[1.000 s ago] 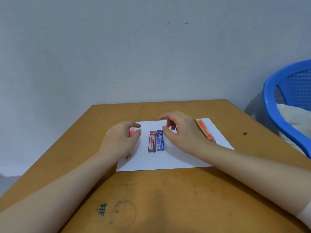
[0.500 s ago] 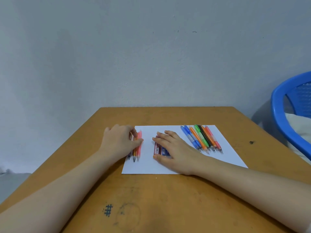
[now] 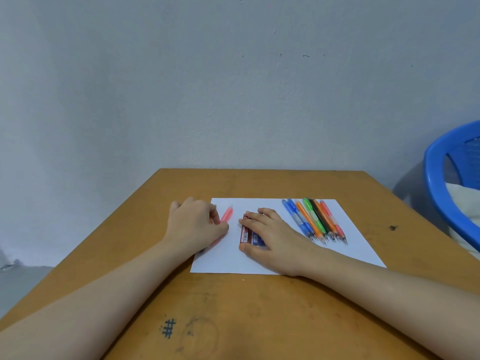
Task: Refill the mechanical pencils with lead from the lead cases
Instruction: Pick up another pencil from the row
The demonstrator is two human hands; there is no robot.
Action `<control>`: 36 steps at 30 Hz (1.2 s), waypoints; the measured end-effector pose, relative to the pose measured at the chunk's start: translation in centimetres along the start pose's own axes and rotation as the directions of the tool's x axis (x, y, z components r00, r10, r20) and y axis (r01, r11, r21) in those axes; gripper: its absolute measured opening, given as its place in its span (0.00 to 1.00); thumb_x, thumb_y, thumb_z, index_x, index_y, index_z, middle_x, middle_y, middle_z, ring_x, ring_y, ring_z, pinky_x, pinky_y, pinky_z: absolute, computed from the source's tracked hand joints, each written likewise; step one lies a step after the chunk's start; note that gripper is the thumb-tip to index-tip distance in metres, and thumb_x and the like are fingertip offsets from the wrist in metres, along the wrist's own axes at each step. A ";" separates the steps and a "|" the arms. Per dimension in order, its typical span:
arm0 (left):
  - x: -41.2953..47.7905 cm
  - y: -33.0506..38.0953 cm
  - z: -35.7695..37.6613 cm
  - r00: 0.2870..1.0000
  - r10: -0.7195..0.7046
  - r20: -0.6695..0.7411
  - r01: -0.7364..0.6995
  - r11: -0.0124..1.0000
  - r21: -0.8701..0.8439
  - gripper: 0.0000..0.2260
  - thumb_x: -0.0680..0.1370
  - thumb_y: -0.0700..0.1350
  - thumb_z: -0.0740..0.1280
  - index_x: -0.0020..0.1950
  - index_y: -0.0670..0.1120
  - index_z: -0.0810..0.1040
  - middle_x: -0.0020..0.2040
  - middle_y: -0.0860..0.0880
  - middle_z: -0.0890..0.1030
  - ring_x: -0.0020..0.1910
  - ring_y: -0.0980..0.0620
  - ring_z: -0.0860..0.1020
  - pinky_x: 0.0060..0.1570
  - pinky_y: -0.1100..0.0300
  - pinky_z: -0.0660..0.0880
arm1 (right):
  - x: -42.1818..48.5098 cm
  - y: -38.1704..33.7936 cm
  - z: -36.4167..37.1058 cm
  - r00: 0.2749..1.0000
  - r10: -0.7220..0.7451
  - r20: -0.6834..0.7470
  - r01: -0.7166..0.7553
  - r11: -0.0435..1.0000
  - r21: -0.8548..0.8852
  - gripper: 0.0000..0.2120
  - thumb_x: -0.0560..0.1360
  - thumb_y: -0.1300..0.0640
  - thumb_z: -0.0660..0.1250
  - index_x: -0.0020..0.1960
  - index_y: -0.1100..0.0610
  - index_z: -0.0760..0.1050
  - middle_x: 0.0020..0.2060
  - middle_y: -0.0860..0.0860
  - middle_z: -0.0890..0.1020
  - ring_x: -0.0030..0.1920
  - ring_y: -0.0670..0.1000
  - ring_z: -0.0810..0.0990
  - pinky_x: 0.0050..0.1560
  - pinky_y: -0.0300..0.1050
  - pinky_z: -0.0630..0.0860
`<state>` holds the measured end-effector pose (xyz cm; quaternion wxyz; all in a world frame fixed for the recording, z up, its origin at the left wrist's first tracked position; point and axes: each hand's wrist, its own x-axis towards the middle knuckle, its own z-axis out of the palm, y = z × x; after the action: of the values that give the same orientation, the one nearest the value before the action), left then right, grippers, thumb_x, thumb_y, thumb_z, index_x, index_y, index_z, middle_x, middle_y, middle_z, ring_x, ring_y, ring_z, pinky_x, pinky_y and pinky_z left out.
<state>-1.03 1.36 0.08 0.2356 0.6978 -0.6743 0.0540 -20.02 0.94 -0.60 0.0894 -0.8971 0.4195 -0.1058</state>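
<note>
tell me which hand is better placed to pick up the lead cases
Right. The right hand lies flat on the red lead case and blue lead case, thumb at their near end. The left hand is busy holding the pink pencil.

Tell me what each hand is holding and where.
The left hand pinches the pink pencil near its middle; its far end sticks out. The right hand lies flat on the lead cases, gripping nothing.
</note>
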 end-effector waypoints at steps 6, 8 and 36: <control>0.0 0.2 -0.3 0.989 -0.050 -0.142 0.000 0.943 -0.334 0.10 0.74 0.52 0.68 0.35 0.50 0.79 0.29 0.56 0.75 0.33 0.57 0.73 0.43 0.55 0.69 | 0.0 0.1 0.0 0.998 -0.007 -0.070 0.011 0.998 0.062 0.29 0.78 0.42 0.58 0.76 0.50 0.56 0.75 0.45 0.58 0.75 0.45 0.48 0.72 0.43 0.52; 0.0 0.2 -0.5 0.983 -0.094 -0.155 0.013 0.890 -0.457 0.09 0.74 0.51 0.69 0.37 0.49 0.80 0.30 0.54 0.79 0.34 0.56 0.77 0.39 0.57 0.73 | -0.1 0.1 0.0 0.991 -0.016 -0.130 0.027 0.996 0.089 0.29 0.78 0.43 0.58 0.76 0.51 0.56 0.74 0.45 0.61 0.74 0.44 0.50 0.70 0.39 0.52; -0.8 0.3 -1.5 0.923 0.253 -0.291 -0.372 0.785 -0.496 0.09 0.70 0.36 0.75 0.48 0.46 0.83 0.41 0.60 0.80 0.45 0.58 0.78 0.43 0.72 0.74 | -0.1 1.6 -1.6 0.797 0.175 -0.577 0.245 0.780 0.575 0.09 0.76 0.62 0.66 0.51 0.49 0.78 0.43 0.45 0.84 0.48 0.42 0.81 0.53 0.39 0.77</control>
<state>-1.03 2.72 1.13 0.4802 0.4705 -0.7398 -0.0274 -21.65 -0.16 0.49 0.2410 -0.7420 0.3486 -0.5195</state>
